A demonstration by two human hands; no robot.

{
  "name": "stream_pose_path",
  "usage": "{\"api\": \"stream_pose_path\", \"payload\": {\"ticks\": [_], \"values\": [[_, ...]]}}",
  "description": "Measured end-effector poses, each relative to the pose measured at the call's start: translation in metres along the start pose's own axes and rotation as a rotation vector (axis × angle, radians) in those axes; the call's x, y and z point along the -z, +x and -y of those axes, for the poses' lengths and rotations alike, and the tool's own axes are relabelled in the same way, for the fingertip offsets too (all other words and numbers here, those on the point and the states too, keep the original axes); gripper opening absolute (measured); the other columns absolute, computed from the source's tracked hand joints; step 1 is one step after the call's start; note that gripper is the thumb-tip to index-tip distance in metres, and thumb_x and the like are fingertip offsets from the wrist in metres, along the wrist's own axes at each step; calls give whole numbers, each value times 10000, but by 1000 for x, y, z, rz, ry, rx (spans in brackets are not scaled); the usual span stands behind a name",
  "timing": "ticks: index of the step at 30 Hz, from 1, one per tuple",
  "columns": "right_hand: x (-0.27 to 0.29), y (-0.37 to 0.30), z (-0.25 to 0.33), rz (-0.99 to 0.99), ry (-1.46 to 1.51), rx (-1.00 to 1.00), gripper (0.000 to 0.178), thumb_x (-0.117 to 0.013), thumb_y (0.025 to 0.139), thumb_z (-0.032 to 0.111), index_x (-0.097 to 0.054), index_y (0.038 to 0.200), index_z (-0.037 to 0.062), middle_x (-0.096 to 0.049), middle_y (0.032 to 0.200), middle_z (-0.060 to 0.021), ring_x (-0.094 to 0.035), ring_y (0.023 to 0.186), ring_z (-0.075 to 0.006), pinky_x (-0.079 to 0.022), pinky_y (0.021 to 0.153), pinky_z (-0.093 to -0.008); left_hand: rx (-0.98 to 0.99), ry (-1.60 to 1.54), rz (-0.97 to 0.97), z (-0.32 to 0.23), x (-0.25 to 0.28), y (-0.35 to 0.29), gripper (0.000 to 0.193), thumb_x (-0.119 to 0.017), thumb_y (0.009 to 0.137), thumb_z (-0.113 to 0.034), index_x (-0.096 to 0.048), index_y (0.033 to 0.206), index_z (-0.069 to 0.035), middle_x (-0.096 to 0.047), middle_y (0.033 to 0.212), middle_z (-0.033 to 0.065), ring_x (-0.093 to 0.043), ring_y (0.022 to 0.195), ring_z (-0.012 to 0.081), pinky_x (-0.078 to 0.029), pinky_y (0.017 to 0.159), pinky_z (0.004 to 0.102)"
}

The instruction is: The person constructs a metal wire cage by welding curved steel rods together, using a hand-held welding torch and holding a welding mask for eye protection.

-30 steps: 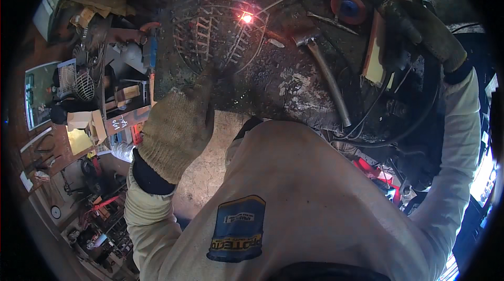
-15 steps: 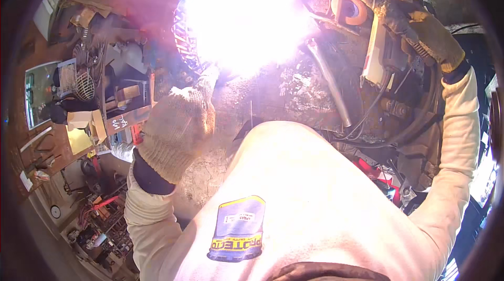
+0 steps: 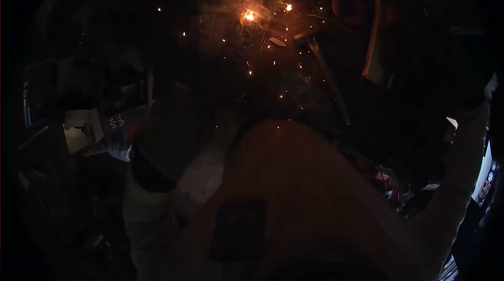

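Observation:
The picture is almost black. A glowing orange weld spot sits on a metal wire frame at the top centre, with sparks scattered around and below it. My left hand, in a thick work glove, shows dimly at centre left, below and left of the glow. Whether it holds anything is lost in the dark. My right sleeve rises along the right side. My right hand is only a dark shape near a pale upright edge.
A grey metal bar slants down from the weld area. Dim boxes and clutter lie at the left. My pale jacket front fills the lower centre. A lit screen edge shows at the far right.
A blinding white arc flash half a second ago has gone. The picture has turned very dark, leaving one orange glow and flying sparks. Neither hand has visibly moved.

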State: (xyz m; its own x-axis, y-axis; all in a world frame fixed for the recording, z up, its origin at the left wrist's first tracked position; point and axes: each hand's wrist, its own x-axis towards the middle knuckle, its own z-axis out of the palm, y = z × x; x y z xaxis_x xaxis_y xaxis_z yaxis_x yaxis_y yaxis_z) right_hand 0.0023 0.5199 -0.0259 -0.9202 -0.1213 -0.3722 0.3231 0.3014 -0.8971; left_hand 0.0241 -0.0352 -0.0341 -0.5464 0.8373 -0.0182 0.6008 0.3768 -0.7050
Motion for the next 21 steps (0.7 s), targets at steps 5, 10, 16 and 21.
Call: {"api": "stream_pose_path", "payload": {"ticks": [5,10,16,21], "values": [[27,-9,-29,46,213,83,491,-486,1034,259,-412,1452,14,-511,1264,-99,-533,1068,-158,-472,871,-259,-74,417,23,-1,7,2,356,-530,998,-206,-592,1320,-69,-665,1064,106,-660,927,259,-567,724,396],[46,-12,-42,193,369,170,494,-394,1089,230,-326,1529,18,-462,1473,-132,-514,1292,-195,-466,1039,-280,103,-319,43,11,12,23,406,-549,956,-134,-539,1344,-14,-665,1026,127,-672,908,232,-576,719,358],[10,-14,-14,-62,-131,89,471,-436,1083,235,-409,1493,5,-593,1333,-98,-612,1166,-147,-506,975,-252,146,-731,106,10,-5,15,480,-613,912,-90,-540,1383,-36,-647,1245,173,-690,891,349,-586,762,409],[-15,-8,9,50,224,-120,479,-545,1031,270,-499,1433,15,-646,1042,-25,-626,791,-62,-519,657,-213,266,-813,256,15,20,44,497,-603,902,-73,-515,1389,-19,-686,1104,229,-692,878,380,-574,749,449]]}}
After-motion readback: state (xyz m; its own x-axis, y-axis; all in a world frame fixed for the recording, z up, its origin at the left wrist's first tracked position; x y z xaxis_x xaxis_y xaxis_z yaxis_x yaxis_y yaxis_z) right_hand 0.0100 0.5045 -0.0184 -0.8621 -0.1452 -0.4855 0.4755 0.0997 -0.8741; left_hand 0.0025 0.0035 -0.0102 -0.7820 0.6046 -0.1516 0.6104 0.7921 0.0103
